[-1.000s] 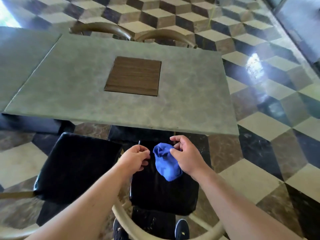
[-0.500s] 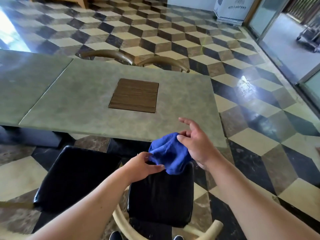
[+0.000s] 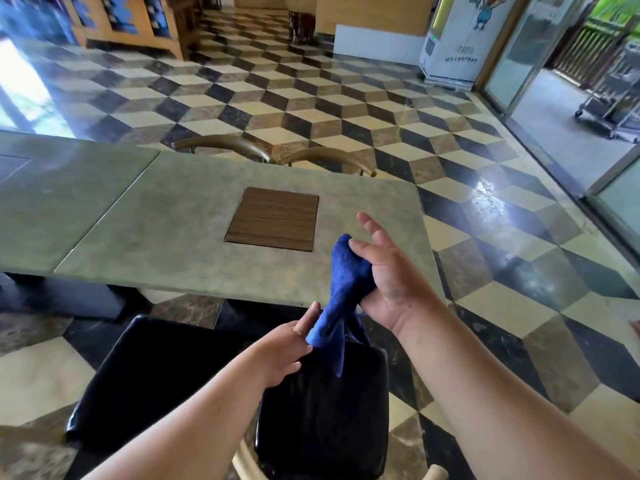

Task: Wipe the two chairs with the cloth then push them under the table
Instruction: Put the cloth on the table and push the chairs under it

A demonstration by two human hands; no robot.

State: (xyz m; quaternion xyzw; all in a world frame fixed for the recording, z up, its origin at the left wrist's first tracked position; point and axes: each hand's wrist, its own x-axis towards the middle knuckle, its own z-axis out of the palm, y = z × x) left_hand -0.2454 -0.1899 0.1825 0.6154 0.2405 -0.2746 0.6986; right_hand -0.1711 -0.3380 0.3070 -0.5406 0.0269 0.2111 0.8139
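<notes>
Cloth (image 3: pixel 346 282), blue and twisted ropelike, hangs above the right chair (image 3: pixel 322 427), just in front of the table (image 3: pixel 173 237) edge. The right hand (image 3: pixel 391 282) pins its top under the thumb, forefinger splayed. The left hand (image 3: pixel 280 351) pinches its lower end. The left chair (image 3: pixel 156 375) stands alongside. Likely risk: the loose upper grip slips and the cloth drops to the floor (image 3: pixel 502 323), or a bunched cloth wipes little.

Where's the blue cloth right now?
Head view, centre-right: blue cloth gripped by right hand, lower end pinched by left hand, above the right black chair seat.
</notes>
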